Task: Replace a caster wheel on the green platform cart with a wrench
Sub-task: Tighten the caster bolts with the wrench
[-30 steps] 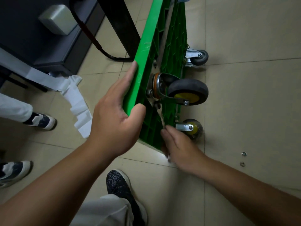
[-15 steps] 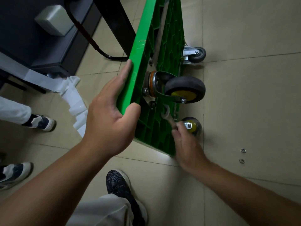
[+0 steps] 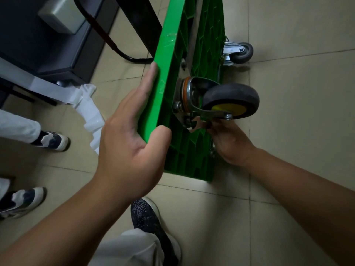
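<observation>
The green platform cart (image 3: 169,79) stands tipped on its side, its ribbed underside facing right. My left hand (image 3: 130,143) holds its upper edge, fingers flat along the top face and thumb hooked over the rim. A large caster wheel (image 3: 233,100) with a black tyre and yellow hub juts out from its metal mounting plate. My right hand (image 3: 230,143) grips a small metal wrench (image 3: 197,124), whose open jaw sits just below the caster's fork, at a bolt on the mounting plate. The wrench's handle is hidden in my fist.
A smaller grey caster (image 3: 240,52) sits farther along the cart. A black cabinet (image 3: 48,41) and a black cart handle tube (image 3: 115,47) stand to the left, with white wrapping (image 3: 88,112) on the floor. Another person's shoes (image 3: 50,141) are at left; my shoe (image 3: 148,215) is below.
My right hand has moved up and away from the lower caster, bringing the wrench's jaw up under the big caster's fork. The left hand has kept its hold on the cart's edge.
</observation>
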